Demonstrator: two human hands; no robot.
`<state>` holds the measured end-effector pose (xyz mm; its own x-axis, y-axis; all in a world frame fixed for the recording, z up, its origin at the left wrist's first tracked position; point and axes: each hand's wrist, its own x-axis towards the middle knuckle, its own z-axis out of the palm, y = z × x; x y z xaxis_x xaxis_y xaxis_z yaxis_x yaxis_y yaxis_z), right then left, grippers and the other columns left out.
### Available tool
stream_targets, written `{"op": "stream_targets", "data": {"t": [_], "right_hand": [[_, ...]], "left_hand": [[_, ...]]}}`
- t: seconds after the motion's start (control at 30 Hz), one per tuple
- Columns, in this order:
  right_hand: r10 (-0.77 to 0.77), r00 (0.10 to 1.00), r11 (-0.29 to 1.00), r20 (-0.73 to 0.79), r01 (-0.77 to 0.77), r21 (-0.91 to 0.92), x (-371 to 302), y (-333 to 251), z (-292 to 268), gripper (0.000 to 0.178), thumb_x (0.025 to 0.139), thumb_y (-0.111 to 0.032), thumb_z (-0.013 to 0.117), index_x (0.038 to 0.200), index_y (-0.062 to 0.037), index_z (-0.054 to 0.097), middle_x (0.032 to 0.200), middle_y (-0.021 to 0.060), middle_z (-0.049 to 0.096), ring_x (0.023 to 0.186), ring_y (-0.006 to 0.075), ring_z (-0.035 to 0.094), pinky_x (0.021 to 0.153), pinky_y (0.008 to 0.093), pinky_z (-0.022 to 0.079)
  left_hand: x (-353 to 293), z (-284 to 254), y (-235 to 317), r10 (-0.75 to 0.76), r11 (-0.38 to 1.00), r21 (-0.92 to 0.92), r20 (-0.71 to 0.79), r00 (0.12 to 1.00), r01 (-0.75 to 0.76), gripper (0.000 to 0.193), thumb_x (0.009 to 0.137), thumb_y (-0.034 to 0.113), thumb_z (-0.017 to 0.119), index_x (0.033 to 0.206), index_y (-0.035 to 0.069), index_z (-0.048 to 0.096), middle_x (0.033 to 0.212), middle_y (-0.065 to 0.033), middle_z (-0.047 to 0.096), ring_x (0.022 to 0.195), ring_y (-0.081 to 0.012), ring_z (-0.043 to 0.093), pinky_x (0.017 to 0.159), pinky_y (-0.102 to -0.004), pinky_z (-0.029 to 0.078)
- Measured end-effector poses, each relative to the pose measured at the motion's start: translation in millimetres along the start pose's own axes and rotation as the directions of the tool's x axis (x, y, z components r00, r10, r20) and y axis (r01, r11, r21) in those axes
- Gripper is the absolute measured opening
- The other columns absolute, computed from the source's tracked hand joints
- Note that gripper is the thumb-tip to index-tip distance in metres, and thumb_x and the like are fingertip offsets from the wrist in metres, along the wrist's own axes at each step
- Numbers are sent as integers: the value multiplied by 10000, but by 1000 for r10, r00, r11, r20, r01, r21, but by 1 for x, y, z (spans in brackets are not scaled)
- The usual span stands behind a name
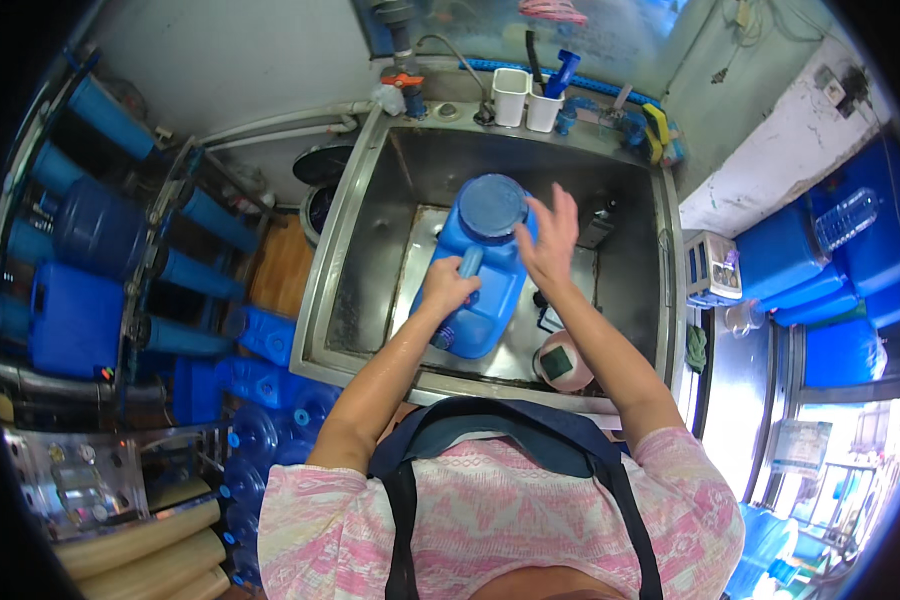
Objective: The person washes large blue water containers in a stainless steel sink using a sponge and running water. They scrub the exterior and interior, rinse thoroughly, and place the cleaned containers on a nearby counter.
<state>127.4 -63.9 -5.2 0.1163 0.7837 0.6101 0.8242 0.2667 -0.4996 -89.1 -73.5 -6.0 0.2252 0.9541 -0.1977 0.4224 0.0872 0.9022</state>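
A blue plastic water container (488, 325) stands in the deep steel sink (370, 260). My left hand (446, 288) is wrapped round the light-blue handle on its top. At the far end of the container is a large round translucent cap (493, 206). Just right of that cap, my right hand (550, 238) has its fingers spread and holds nothing; whether a fingertip touches the cap's edge I cannot tell. A pinkish jug (567, 370) with a dark green label sits in the near right part of the sink, below my right forearm.
Two white cups (511, 96) with brushes stand on the sink's back ledge, beside a thin curved tap (450, 45). Yellow sponges (656, 130) lie at the back right corner. Blue jugs (260, 440) crowd the floor at left, below racks. More blue containers (785, 250) are stacked at right.
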Motion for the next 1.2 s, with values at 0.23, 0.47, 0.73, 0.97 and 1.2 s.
{"op": "stream_targets", "data": {"t": [0.23,0.47,0.73,0.97,1.2], "right_hand": [[459,770,827,444,-186,-531,71,-31,57,766,869,-696,584,1550,-418,372,1693,212,63,1511,562,9,1082,827,90],[633,707,712,315,-372,-595,103,-22,90,713,923,-637,510,1563,-370,343,1689,221,56,1486,607,9,1065,833,113],[142,811,815,568,230,-532,89,17,61,592,904,-606,538,1465,-422,488,1605,164,333,1405,508,320,1045,722,301],[233,847,839,478,73,-539,84,16,62,560,962,-606,425,1483,-407,471,1616,164,321,1449,519,263,1069,720,264],[295,825,821,481,39,-569,94,13,65,587,956,-604,429,1508,-407,434,1641,134,291,1466,486,258,1099,701,240]], "left_hand": [[-15,12,10,327,716,633,69,943,-294,745,804,351,783,1451,96,516,1372,-239,559,1275,-404,536,1000,-521,445],[-20,-9,-33,705,496,665,67,706,-558,590,867,234,702,1423,99,559,1424,-221,506,1278,-452,481,1035,-540,410],[36,-70,-69,793,357,696,127,596,-623,525,846,216,707,1351,112,604,1407,-197,533,1283,-405,509,1084,-533,389],[79,-100,-74,732,320,860,41,680,-397,304,885,304,690,1020,36,640,784,-120,651,730,-326,618,852,-446,463],[105,-95,-42,-210,769,559,-235,949,309,629,1020,573,397,970,9,671,659,-190,676,603,-366,674,760,-452,527]]}}
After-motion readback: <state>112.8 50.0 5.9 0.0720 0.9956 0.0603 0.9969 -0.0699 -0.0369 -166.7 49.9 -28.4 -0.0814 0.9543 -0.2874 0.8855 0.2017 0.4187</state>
